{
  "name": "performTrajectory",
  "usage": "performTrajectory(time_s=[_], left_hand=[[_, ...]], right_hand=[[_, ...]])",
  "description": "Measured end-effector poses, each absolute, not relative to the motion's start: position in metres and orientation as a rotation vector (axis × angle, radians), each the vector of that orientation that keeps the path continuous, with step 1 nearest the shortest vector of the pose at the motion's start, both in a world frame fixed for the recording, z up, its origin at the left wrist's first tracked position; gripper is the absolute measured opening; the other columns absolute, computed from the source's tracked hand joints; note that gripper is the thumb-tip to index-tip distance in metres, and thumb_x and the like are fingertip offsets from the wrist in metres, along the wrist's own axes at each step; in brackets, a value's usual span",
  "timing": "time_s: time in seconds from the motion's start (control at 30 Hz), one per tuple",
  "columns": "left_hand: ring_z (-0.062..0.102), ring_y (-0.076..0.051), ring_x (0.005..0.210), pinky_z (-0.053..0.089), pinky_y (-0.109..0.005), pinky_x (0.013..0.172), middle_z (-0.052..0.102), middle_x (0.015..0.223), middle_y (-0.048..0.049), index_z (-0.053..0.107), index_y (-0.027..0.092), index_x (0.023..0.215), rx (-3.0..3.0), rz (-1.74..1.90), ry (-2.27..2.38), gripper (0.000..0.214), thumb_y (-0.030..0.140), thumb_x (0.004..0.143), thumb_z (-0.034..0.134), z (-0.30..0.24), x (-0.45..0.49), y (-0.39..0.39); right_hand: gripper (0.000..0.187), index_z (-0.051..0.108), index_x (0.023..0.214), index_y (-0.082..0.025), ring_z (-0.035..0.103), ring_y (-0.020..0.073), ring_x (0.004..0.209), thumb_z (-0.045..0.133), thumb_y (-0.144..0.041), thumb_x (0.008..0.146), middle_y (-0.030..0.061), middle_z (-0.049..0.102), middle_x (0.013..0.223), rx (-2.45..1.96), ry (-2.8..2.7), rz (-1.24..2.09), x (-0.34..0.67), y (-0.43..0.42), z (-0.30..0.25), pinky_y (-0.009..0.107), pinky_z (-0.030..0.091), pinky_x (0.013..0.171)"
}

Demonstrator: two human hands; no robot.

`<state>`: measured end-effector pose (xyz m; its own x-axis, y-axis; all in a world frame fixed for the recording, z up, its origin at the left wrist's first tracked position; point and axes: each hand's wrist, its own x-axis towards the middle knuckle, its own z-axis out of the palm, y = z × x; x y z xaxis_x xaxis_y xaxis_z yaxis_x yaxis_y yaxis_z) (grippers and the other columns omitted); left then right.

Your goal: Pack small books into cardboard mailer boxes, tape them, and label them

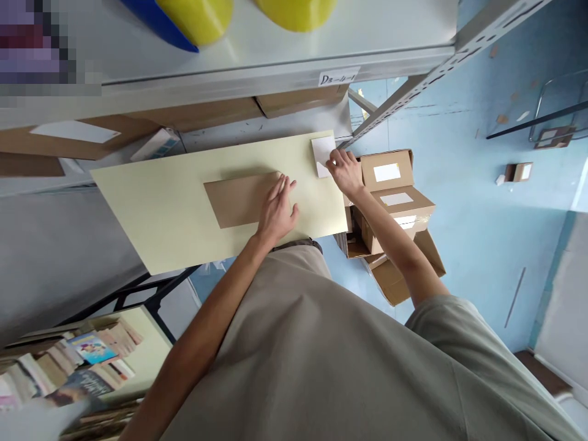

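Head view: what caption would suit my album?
Left hand on brown cardboard, right hand at white paper, over a pale yellow board.

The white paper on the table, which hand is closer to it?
Right. The right hand is at the right edge of the white paper; the left hand is farther left, resting on the brown cardboard.

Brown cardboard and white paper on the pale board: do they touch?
Apart. The head view shows a bare strip of the pale board between the brown cardboard and the white paper.
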<state>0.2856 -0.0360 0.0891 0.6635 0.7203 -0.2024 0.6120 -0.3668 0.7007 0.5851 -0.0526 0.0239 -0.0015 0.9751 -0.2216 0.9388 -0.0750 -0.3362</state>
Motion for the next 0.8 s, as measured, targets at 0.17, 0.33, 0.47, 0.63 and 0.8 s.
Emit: performTrajectory(time_s=[0.17, 0.33, 0.47, 0.63, 0.8], left_hand=[[0.017, -0.043, 0.185, 0.020, -0.063, 0.151, 0.021, 0.195, -0.0290, 0.034, 0.008, 0.180, 2.128, 0.009, 0.865, 0.096, 0.024, 0.096, 0.076, 0.065, 0.349, -0.017], [0.008, -0.047, 0.186, 0.013, -0.066, 0.151, 0.027, 0.191, -0.0356, 0.033, 0.000, 0.179, 2.103, -0.172, 0.735, 0.105, 0.027, 0.090, 0.080, 0.035, 0.379, -0.002], [0.004, -0.046, 0.186, 0.014, -0.066, 0.150, 0.040, 0.183, -0.0411, 0.035, -0.009, 0.174, 2.125, -0.365, 0.720, 0.101, 0.022, 0.087, 0.076, 0.023, 0.391, 0.004], [0.006, -0.046, 0.186, 0.018, -0.063, 0.149, 0.037, 0.183, -0.0427, 0.031, -0.013, 0.176, 2.111, -0.519, 0.776, 0.105, 0.023, 0.087, 0.075, 0.019, 0.400, 0.002], [0.004, -0.044, 0.186, 0.018, -0.055, 0.150, 0.039, 0.182, -0.0436, 0.028, -0.016, 0.176, 2.126, -0.640, 0.809, 0.108, 0.021, 0.087, 0.076, 0.027, 0.405, 0.001]], right_hand=[[0.040, 0.081, 0.121, -0.016, 0.063, 0.0340, 0.120, 0.042, -0.012, 0.119, 0.0210, 0.076, 0.131, -2.176, -2.289, 0.526, 0.580, -0.122, 0.052, 0.049, 0.046, 0.103], [0.042, 0.083, 0.117, -0.016, 0.063, 0.0325, 0.113, 0.042, -0.010, 0.119, 0.0187, 0.078, 0.124, -2.214, -2.349, 0.529, 0.576, -0.160, 0.056, 0.045, 0.045, 0.097], [0.041, 0.083, 0.117, -0.016, 0.063, 0.0326, 0.113, 0.043, -0.008, 0.119, 0.0180, 0.078, 0.122, -2.224, -2.333, 0.566, 0.570, -0.162, 0.050, 0.044, 0.043, 0.096], [0.040, 0.083, 0.115, -0.017, 0.061, 0.0330, 0.111, 0.044, -0.009, 0.118, 0.0186, 0.077, 0.122, -2.220, -2.309, 0.636, 0.566, -0.154, 0.047, 0.044, 0.041, 0.096], [0.042, 0.086, 0.122, -0.012, 0.064, 0.0355, 0.121, 0.045, -0.007, 0.115, 0.0237, 0.077, 0.128, -2.307, -2.363, 0.807, 0.562, -0.149, 0.057, 0.047, 0.046, 0.103]])
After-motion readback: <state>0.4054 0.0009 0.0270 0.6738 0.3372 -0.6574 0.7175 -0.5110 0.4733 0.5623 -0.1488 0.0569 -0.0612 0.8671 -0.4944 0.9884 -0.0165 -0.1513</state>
